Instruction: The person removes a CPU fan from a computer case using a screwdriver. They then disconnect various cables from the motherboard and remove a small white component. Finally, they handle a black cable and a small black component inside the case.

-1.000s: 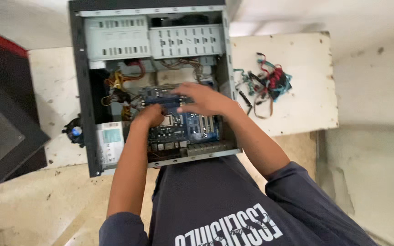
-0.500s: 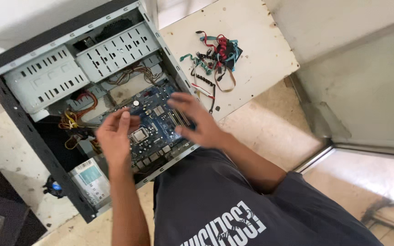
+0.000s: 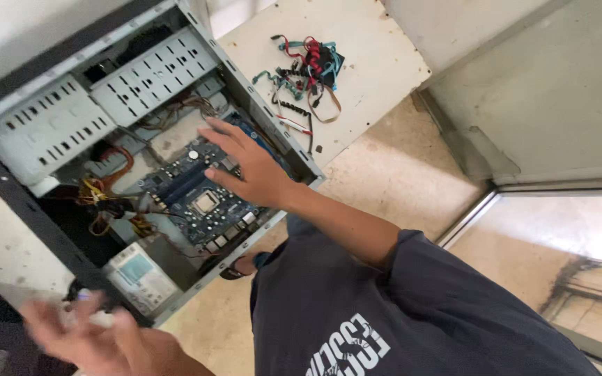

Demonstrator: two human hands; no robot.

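head view: right hand (image 3: 249, 170), fingers spread, lies flat on the blue motherboard (image 3: 200, 198), steadying it inside the open computer case (image 3: 43, 230); blurred left hand (image 3: 102, 338) hangs open, empty.

Blue motherboard (image 3: 200, 198); grey perforated drive cages (image 3: 99, 104).

I'm looking at a makeshift repair spot on a bare floor. An opened computer case (image 3: 141, 139) lies under my fingers (image 3: 221, 139). Loose cables (image 3: 304, 73) sit on a worn board (image 3: 371, 63) beyond them.
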